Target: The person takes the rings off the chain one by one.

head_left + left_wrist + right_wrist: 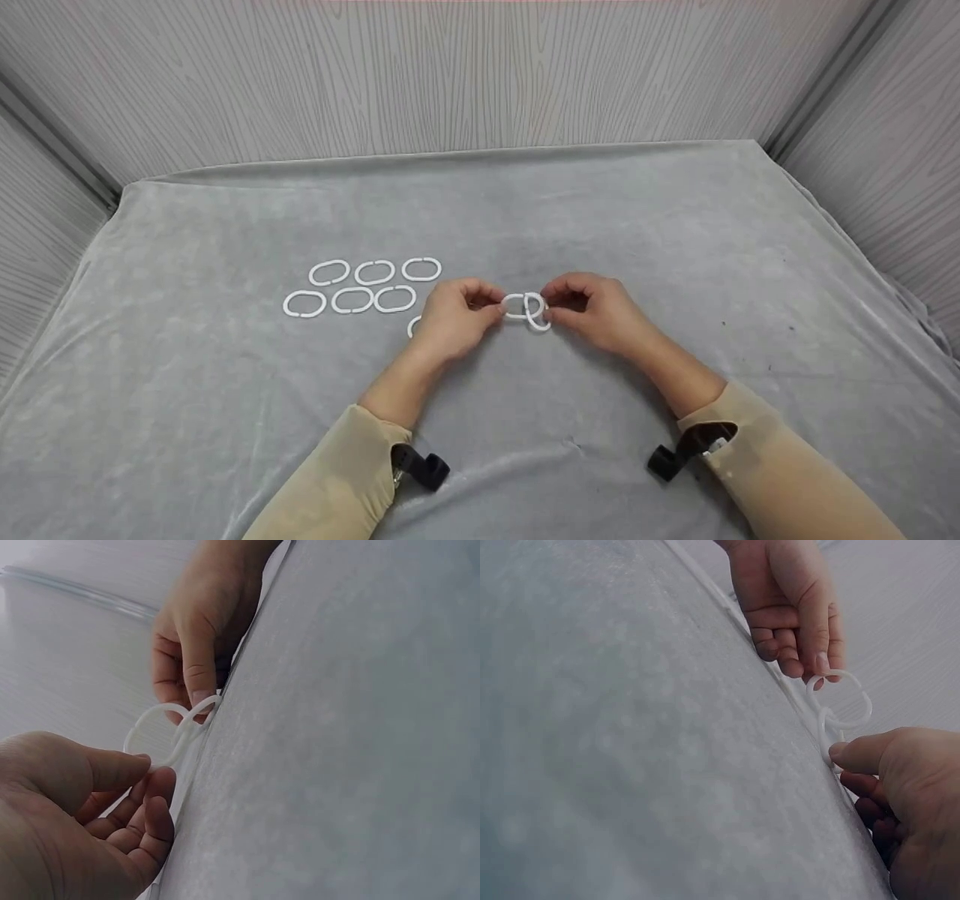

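Note:
In the head view my left hand [456, 319] pinches a white oval link [514, 295] between thumb and fingertips. Opposite it, my right hand [604, 311] pinches a second white link [538, 328], tilted and threaded through the first one. The right wrist view shows the two looped together, the left hand's link [868, 706] above and the right hand's link [823, 736] below. Both hands hold them close over the grey cloth. Another white link [411, 325] lies beside my left hand, which partly hides it.
Several white oval links [304, 316] lie in two rows on the cloth to the left, most showing small gaps in their sides. Grey cloth [637, 202] with some wrinkles covers the table. Wood-grain panels [450, 75] stand at the back and sides.

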The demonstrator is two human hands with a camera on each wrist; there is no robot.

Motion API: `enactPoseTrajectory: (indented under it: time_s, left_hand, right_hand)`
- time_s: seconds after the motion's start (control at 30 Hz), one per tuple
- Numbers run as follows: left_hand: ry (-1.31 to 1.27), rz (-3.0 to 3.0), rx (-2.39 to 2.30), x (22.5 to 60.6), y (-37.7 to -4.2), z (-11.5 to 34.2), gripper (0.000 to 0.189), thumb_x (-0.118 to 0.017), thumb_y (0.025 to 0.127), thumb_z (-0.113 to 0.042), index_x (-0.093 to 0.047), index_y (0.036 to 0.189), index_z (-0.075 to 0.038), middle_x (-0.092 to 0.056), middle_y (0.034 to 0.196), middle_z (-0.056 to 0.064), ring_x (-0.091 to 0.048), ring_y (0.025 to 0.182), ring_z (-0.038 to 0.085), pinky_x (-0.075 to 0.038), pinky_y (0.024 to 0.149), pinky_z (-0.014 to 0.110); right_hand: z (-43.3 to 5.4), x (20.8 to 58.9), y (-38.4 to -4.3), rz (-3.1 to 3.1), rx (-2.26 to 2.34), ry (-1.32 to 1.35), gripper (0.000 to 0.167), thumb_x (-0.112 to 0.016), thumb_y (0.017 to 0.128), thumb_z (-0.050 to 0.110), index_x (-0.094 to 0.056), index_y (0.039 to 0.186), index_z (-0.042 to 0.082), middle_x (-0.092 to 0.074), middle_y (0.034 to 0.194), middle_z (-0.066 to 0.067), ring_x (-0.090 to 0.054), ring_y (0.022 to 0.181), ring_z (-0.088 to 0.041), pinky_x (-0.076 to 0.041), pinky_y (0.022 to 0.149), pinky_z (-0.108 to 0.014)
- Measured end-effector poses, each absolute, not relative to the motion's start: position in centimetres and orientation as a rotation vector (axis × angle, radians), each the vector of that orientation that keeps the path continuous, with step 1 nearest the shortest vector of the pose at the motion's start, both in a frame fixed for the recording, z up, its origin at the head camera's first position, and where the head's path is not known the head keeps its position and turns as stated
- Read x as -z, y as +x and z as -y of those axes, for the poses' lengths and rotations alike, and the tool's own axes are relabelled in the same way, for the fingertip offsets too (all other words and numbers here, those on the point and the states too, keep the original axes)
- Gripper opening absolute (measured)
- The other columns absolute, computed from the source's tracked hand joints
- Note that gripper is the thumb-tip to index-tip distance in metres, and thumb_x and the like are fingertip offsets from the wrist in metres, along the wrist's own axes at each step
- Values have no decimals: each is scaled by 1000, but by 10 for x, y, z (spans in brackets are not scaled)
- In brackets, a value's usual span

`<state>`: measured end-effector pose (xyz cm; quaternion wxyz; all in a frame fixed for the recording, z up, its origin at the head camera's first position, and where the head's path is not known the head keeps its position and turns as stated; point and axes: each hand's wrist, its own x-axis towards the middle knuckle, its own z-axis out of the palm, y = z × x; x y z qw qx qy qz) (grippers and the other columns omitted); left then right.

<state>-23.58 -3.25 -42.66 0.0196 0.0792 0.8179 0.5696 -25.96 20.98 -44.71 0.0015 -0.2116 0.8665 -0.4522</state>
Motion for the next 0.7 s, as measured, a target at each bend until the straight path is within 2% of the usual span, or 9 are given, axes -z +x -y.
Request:
enactPoseTrajectory:
  time_s: [0.13,0.27,0.7]
  left_hand:
    - [256,-2547,-1753,427,-236,33,7,-76,91,-1,-78,97,2,-72,82,1,-62,76,12,-49,74,25]
    - [263,-2558,-1744,427,-237,33,7,-75,92,-1,-78,97,2,-71,81,1,-62,75,12,-49,72,25]
    - [242,-2511,-1781,427,-237,34,5,-74,92,0,-77,96,2,-71,79,0,-63,72,9,-49,69,23]
  right_hand:
    - [-210,446,-259,-2712,1402,-685,33,-84,92,9,-76,124,5,-77,117,-6,-71,111,-23,-55,95,-38]
    - [-211,446,-259,-2701,1396,-712,39,-83,93,9,-73,131,3,-76,122,-7,-71,114,-24,-55,96,-38]
    - [-212,449,-260,-2697,1423,-745,37,-77,92,1,-74,129,2,-76,120,-10,-71,112,-27,-55,94,-39]
